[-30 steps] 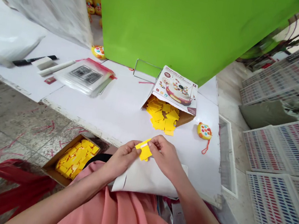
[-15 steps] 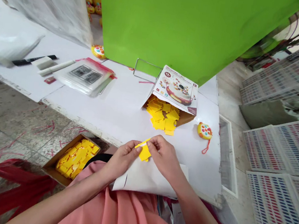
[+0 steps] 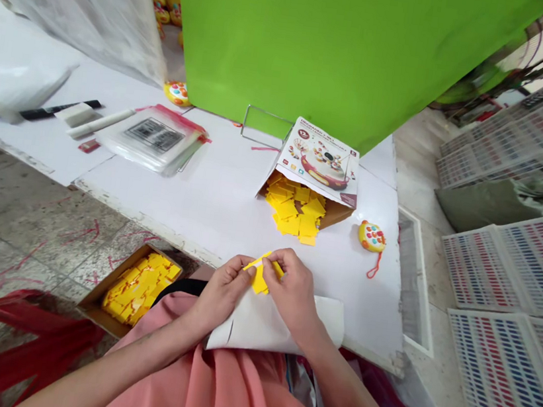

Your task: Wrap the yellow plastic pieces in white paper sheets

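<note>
Between my two hands is a small yellow card point(image 3: 257, 283) with a whitish strip across its upper part, over a white sheet point(image 3: 255, 328) on my lap and the table edge. My left hand point(image 3: 226, 290) pinches its left side between thumb and fingers. On its right side, my right hand point(image 3: 293, 290) is closed with the thumb pressed on the strip; another bit of yellow shows by those fingers. Just beyond, several yellow pieces point(image 3: 294, 216) spill from an open printed carton point(image 3: 324, 164) lying on its side.
Left of my lap, a cardboard box point(image 3: 92, 308) holds many yellow pieces. A yellow toy with colored buttons point(image 3: 372, 237) and a red cord lies right. Plastic bags point(image 3: 144, 140) and a marker point(image 3: 58, 109) lie left. A green panel point(image 3: 322, 43) stands behind; slatted crates point(image 3: 505, 368) are at right.
My right hand has shifted slightly left and its thumb now lies further over the yellow card. A bit more yellow shows beside the right fingers. The left hand keeps its pinch.
</note>
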Tool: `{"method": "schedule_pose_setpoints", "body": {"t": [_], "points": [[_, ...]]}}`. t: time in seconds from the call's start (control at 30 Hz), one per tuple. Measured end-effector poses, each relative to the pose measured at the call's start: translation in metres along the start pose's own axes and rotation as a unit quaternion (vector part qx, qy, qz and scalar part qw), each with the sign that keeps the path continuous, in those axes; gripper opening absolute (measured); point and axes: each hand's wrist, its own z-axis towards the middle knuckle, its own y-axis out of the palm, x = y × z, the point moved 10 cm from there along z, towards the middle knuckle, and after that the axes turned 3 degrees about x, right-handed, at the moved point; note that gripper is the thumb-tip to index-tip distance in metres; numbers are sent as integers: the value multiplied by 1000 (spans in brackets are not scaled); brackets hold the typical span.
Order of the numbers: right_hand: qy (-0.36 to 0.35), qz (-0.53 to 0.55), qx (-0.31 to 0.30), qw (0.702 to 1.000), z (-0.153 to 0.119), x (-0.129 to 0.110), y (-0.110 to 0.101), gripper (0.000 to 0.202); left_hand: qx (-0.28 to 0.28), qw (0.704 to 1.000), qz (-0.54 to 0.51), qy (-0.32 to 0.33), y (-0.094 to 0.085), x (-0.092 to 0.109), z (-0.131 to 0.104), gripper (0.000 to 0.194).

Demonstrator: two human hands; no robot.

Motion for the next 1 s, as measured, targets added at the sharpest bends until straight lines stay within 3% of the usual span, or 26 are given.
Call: {"method": "schedule_pose_setpoints", "body": {"t": [0.13,0.3,0.5,0.57,0.67,0.73,0.8,0.87,0.93,1.0], "points": [[53,67,-14,996,-3,9,6,34,9,1000,21,5,-2,-2,0,30],[33,41,-36,998,-3,5,11,34,13,997,64,29,-3,1,1,30],[50,120,-73,989,-1,19,16,22,-3,999,49,21,0,-1,0,32],[62,149,-48,986,1,24,6,22,-2,999,35,22,1,-2,-1,32],[72,175,63,980,7,24,-25,24,6,1000,3,-3,2,-9,-2,32],[65,193,131,970,9,13,-41,27,6,1000,-14,-20,3,-16,-3,31],[49,214,144,965,10,-8,-39,29,11,1000,0,-6,2,-16,-4,28],[11,228,78,971,11,-37,-16,31,18,999,40,28,-1,-11,-5,26],[-42,220,-37,974,7,-66,17,39,21,994,82,67,-3,-2,-8,22],[-79,196,-89,973,0,-79,34,44,18,990,108,90,-4,6,-10,20]]}}
